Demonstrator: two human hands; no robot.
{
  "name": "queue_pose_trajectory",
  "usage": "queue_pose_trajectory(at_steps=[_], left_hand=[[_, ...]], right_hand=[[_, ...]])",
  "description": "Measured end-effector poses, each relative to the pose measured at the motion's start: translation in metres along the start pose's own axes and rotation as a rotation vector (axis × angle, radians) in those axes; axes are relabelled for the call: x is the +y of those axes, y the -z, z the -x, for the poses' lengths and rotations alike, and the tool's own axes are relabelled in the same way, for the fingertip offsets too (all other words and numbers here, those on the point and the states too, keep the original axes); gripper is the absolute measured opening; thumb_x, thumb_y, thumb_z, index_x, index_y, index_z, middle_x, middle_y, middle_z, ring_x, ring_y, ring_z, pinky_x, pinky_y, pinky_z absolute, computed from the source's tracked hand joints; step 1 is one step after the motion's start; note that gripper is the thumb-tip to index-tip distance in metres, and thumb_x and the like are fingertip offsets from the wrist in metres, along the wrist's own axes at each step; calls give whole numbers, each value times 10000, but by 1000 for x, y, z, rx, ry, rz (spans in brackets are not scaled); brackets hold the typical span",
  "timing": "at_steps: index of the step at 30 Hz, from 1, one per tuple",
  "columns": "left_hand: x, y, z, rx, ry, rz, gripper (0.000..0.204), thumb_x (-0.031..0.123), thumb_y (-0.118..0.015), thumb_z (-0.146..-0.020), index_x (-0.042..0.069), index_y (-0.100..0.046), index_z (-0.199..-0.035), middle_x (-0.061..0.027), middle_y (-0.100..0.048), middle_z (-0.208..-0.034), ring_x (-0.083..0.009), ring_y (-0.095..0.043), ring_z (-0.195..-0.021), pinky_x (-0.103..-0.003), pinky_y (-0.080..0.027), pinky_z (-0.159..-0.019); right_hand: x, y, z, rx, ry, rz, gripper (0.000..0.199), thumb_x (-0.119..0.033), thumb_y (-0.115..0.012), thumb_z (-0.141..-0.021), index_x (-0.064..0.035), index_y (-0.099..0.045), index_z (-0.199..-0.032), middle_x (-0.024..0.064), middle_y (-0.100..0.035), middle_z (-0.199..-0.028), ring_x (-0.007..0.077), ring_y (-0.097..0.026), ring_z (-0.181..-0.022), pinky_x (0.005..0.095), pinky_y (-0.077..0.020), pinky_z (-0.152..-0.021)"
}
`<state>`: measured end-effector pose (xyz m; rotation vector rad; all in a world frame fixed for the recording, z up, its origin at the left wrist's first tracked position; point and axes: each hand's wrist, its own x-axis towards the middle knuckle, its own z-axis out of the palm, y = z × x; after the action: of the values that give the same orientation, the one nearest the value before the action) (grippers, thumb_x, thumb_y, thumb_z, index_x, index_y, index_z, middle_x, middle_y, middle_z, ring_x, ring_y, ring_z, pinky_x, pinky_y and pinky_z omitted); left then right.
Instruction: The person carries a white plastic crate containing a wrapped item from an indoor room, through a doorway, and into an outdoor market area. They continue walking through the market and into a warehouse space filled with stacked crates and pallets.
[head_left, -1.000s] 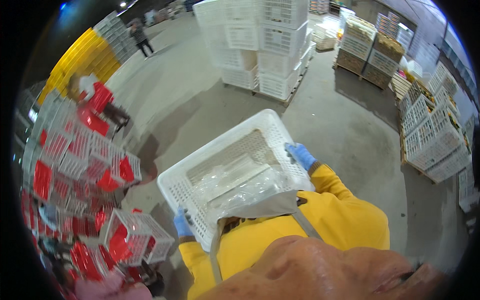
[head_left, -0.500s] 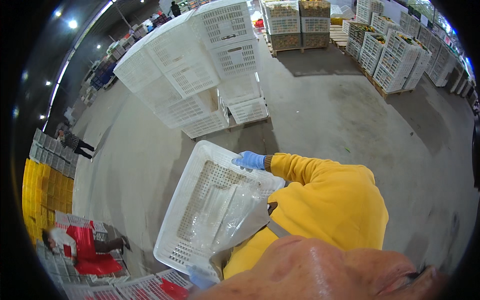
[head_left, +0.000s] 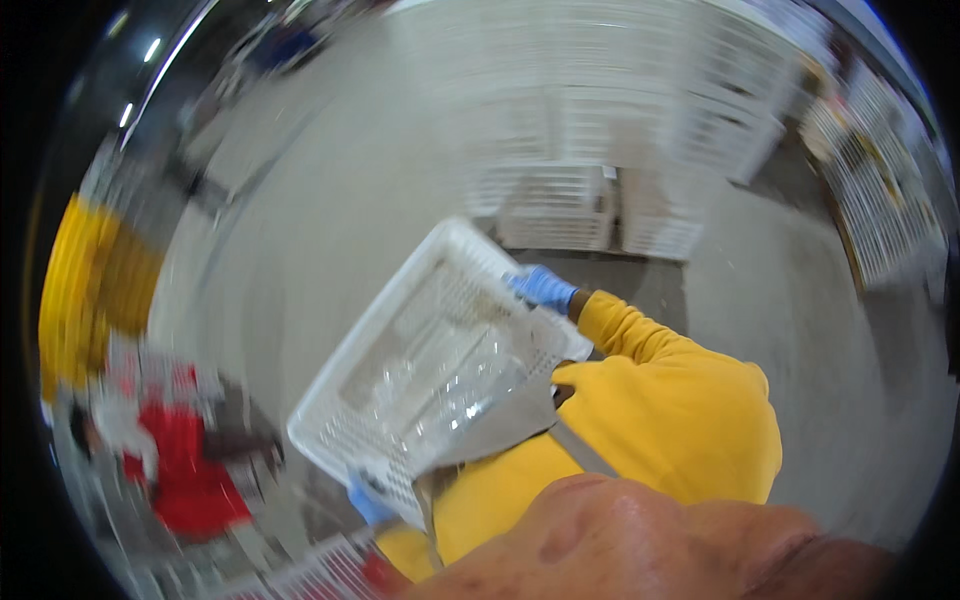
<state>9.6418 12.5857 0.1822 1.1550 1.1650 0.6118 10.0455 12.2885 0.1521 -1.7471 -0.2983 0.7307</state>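
A white plastic crate with perforated walls and floor is held tilted in front of my body. My right hand, in a blue glove, is closed on its far right end. At the near left end my left hand, also blue-gloved, grips the rim; its fingers are partly hidden by the crate. Crumpled clear plastic film lies inside. A grey apron over my yellow top touches the crate's near side.
Tall stacked white crates stand ahead, blurred. More crates stand at the right. Yellow crates are stacked at the left, near a person in a red apron. White crates sit at the lower left.
My view has swung left, so the white crate stack has shifted right in the picture. Both hands keep hold of the crate, which has moved slightly. More of my left glove shows.
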Motion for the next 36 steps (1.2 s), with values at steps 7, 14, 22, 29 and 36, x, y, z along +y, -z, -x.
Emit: queue_pose_trajectory(at_steps=[7,14,22,29,36], left_hand=[[64,-5,-147,93,-60,246,336,362,-509,-895,42,-545,-799,12,-435,-595,-65,-389,-474,-204,-335,-422],[134,-83,-317,34,49,-44,507,492,-499,-853,13,-530,-1013,-85,-533,-798,-214,-530,-724,-320,-454,-670],[217,-228,-557,-161,40,-322,492,496,-501,-852,17,-510,-964,-62,-490,-775,-183,-495,-677,-320,-426,-597],[291,-360,-702,-182,34,-319,462,481,-503,-863,22,-506,-918,-44,-462,-730,-146,-468,-625,-301,-406,-547],[402,-557,-952,-316,39,-278,449,469,-506,-867,22,-504,-907,-38,-455,-710,-134,-457,-601,-288,-398,-522]], right_hand=[[-114,-84,-200,-54,172,143,398,-388,-555,-862,-18,-570,-1009,53,-566,-680,129,-522,-507,256,-450,-470],[-107,-83,-268,128,-7,32,525,-477,-549,-844,-4,-554,-1072,85,-577,-765,144,-526,-579,284,-468,-507],[-129,-72,-454,315,-146,-61,618,-513,-548,-824,41,-526,-1097,106,-589,-801,163,-530,-570,290,-480,-519],[-229,-46,-629,367,-120,-57,584,-514,-549,-816,25,-544,-1041,103,-596,-782,175,-561,-620,308,-495,-554],[-305,-21,-926,461,-100,10,571,-519,-545,-822,15,-553,-1026,96,-601,-793,151,-548,-613,297,-488,-542]])
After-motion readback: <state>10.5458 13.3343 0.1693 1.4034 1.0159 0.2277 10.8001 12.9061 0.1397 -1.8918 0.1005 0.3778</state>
